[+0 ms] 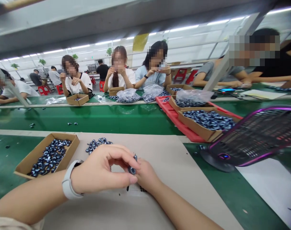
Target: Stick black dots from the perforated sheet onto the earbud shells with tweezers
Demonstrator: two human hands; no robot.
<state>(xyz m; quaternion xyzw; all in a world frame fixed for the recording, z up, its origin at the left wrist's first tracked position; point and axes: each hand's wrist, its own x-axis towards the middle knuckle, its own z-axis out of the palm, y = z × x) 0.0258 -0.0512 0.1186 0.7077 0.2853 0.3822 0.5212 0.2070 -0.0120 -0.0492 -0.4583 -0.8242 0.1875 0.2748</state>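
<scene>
My left hand (104, 169), with a white wristband (70, 182) on its wrist, pinches a small dark blue part (132, 170) between thumb and fingers. My right hand (146, 174) comes in from the lower right, its fingers meeting the same part and partly hidden behind my left hand. Beneath both hands lies a tan cardboard sheet (164, 159). On it, just above my left hand, is a loose heap of similar dark blue parts (96, 144). To the left, a shallow cardboard tray (73, 145) is full of them.
A desk fan with a purple-lit rim (255, 137) stands at the right. Across a green workbench (88, 118), a red tray (174, 116) holds cardboard boxes of parts. Several seated people work at the far side, with bagged parts (128, 95) in front of them.
</scene>
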